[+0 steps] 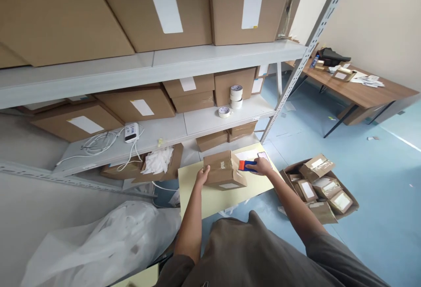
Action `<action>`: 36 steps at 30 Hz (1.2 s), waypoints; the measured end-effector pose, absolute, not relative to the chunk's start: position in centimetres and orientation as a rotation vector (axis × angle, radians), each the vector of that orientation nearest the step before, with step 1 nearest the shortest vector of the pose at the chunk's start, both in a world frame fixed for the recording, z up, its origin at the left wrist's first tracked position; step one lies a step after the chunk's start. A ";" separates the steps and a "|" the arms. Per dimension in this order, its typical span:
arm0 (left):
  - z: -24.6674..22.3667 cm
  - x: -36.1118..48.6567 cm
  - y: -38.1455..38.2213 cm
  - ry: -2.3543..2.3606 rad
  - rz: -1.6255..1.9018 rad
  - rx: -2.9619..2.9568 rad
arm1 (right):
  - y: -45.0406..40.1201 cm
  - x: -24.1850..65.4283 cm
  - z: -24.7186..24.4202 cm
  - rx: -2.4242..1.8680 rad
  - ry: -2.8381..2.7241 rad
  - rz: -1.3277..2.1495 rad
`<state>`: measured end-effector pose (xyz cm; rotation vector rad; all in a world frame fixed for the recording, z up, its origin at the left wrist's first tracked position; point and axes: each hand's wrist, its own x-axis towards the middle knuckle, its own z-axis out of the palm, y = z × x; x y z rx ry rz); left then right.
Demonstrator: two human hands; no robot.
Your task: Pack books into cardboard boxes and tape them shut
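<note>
Yellow tabletop (197,199), hands (203,176) gripping carton (219,171) and blue-red tool (248,165)

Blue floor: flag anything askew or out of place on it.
Small brown cardboard boxes lie at odd angles in the open brown carton, not in neat rows; pale scraps litter the floor near the brown wooden table.

1. Bench (194,199): plain pale yellow.
2. Carton (215,174) at the bench's far edge: brown, white label.
3. Tape dispenser (247,165) near the bench's far right corner: orange-red and blue.
4. Shelf (197,65): light grey.
5. Post (289,87): light grey, patterned with dark slots.
6. Tape rolls (236,96): white, with dark print.
7. Floor (381,177): light blue.
</note>
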<state>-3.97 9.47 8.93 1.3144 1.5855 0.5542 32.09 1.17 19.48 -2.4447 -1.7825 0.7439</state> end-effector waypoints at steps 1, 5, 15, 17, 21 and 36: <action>8.9 -5.5 9.8 1.595 0.555 1.299 | 1.7 30.0 19.3 -2.428 -1.788 0.766; 8.7 -11.3 10.2 1.796 0.593 1.262 | 3.6 22.0 18.9 -2.364 -1.836 0.816; 9.1 -14.2 8.4 1.800 0.512 1.307 | 6.9 9.5 19.1 -2.336 -2.037 0.841; 8.6 -13.3 8.0 1.896 0.468 1.291 | 6.9 8.9 19.2 -2.308 -2.086 0.871; 6.8 -10.3 6.5 1.974 0.396 1.293 | 6.3 9.8 19.1 -2.327 -2.183 0.854; 5.0 3.6 3.3 1.880 0.219 1.430 | 2.1 29.1 17.6 -2.493 -2.050 0.837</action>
